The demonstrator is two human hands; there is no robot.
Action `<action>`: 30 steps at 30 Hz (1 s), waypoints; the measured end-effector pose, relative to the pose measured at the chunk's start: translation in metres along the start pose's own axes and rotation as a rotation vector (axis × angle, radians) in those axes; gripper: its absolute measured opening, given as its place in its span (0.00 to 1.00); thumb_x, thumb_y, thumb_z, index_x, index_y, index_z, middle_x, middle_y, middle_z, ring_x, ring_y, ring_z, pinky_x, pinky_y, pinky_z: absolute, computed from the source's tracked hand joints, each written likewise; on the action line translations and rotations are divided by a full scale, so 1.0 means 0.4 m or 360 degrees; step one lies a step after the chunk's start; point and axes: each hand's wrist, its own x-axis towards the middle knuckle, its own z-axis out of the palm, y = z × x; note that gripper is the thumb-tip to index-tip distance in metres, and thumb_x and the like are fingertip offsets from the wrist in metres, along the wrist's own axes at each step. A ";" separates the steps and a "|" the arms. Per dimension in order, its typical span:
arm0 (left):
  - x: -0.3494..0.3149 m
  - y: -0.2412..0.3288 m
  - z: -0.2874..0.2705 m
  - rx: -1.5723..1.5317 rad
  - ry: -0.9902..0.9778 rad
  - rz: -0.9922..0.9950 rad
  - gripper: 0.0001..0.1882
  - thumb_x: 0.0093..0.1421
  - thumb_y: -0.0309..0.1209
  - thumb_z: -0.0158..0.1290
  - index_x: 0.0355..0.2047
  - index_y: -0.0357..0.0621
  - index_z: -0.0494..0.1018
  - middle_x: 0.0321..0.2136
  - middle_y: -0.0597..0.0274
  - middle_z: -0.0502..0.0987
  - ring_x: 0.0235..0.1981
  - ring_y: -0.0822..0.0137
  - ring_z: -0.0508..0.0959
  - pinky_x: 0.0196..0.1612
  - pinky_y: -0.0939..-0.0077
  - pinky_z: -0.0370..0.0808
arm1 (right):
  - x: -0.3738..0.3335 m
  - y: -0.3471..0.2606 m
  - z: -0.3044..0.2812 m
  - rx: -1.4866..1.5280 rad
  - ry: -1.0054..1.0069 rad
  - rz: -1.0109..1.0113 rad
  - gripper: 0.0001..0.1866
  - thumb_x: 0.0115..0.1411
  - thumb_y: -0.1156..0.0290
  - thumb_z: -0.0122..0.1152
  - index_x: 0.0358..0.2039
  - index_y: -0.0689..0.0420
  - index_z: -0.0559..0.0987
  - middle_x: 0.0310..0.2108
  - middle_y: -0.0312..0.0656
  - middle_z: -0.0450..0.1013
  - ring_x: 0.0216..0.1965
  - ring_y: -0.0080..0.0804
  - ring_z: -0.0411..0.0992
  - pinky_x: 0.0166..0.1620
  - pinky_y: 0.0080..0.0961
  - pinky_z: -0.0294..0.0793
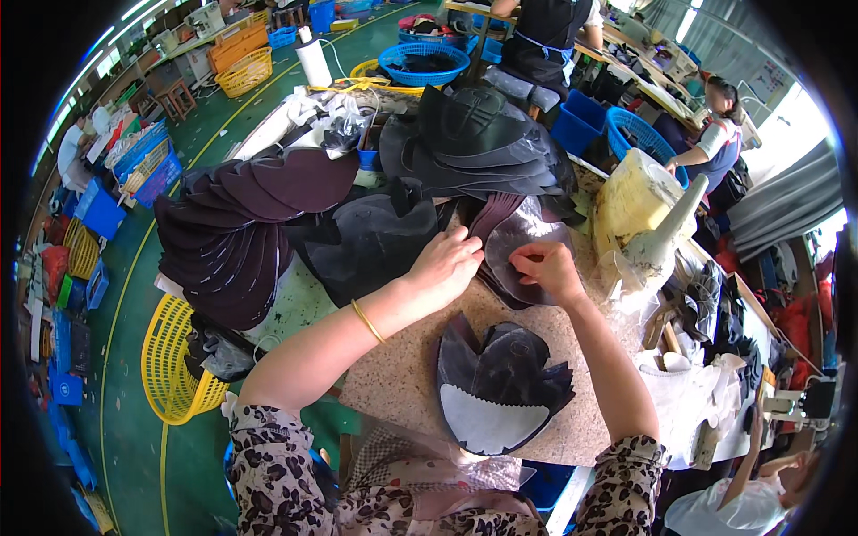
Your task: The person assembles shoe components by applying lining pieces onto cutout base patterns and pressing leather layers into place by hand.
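Just beneath the right hand lies a dark piece.

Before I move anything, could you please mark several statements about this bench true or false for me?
1. A gold bangle is on the left arm. True.
2. The nearest yellow basket is to the right of the bench. False: that yellow basket is on the left.
3. A dark notched piece with a white patch lies on the speckled board. True.
4. The sleeves are plain white. False: the sleeves are spotted.
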 end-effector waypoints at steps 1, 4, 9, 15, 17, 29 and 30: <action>-0.002 -0.008 -0.002 -0.0055 0.0013 -0.0009 0.10 0.53 0.27 0.48 0.33 0.39 0.75 0.34 0.63 0.70 0.38 0.62 0.67 0.41 0.71 0.68 | -0.001 0.000 -0.002 0.0000 0.0003 -0.0003 0.09 0.48 0.72 0.62 0.31 0.60 0.81 0.23 0.44 0.76 0.23 0.24 0.75 0.24 0.19 0.72; -0.002 -0.002 -0.010 -0.0127 -0.0013 -0.0034 0.11 0.54 0.27 0.47 0.37 0.41 0.74 0.34 0.63 0.69 0.39 0.61 0.67 0.41 0.71 0.68 | -0.009 -0.017 0.006 -0.0367 -0.0039 -0.0189 0.08 0.47 0.72 0.63 0.29 0.61 0.80 0.25 0.43 0.77 0.23 0.26 0.75 0.25 0.20 0.73; 0.002 0.013 -0.015 -0.0113 -0.0048 -0.0061 0.13 0.54 0.27 0.46 0.39 0.43 0.74 0.34 0.62 0.68 0.39 0.61 0.67 0.41 0.70 0.68 | 0.001 -0.009 0.032 -0.1223 0.0258 -0.0847 0.07 0.46 0.70 0.63 0.26 0.58 0.80 0.22 0.42 0.76 0.24 0.28 0.76 0.26 0.22 0.73; 0.006 0.022 -0.036 -0.0012 -0.0057 -0.0037 0.13 0.51 0.27 0.46 0.37 0.42 0.74 0.34 0.62 0.68 0.39 0.62 0.67 0.41 0.69 0.68 | 0.003 0.014 0.006 -0.0225 0.0076 -0.0139 0.07 0.46 0.72 0.61 0.28 0.58 0.80 0.26 0.42 0.76 0.24 0.27 0.76 0.26 0.22 0.74; 0.024 0.033 -0.052 0.0115 -0.0065 0.0147 0.10 0.50 0.27 0.46 0.33 0.41 0.73 0.34 0.62 0.69 0.39 0.63 0.67 0.41 0.69 0.67 | -0.001 0.033 -0.004 0.0215 0.0092 -0.0032 0.08 0.46 0.73 0.62 0.29 0.59 0.79 0.27 0.44 0.76 0.24 0.28 0.75 0.27 0.23 0.74; 0.010 0.011 -0.021 -0.0283 0.0067 0.0109 0.11 0.54 0.26 0.46 0.39 0.42 0.72 0.35 0.61 0.72 0.40 0.63 0.69 0.44 0.70 0.66 | -0.020 -0.012 -0.014 -0.0485 0.0153 -0.0272 0.08 0.48 0.71 0.59 0.28 0.60 0.81 0.20 0.44 0.76 0.20 0.27 0.76 0.26 0.20 0.74; 0.020 0.013 -0.024 -0.0359 0.0168 0.0009 0.09 0.55 0.29 0.48 0.36 0.41 0.73 0.32 0.60 0.73 0.37 0.62 0.71 0.41 0.71 0.68 | -0.021 -0.004 -0.015 -0.0494 0.0160 -0.0271 0.08 0.48 0.71 0.59 0.28 0.60 0.81 0.20 0.44 0.76 0.20 0.27 0.76 0.26 0.20 0.74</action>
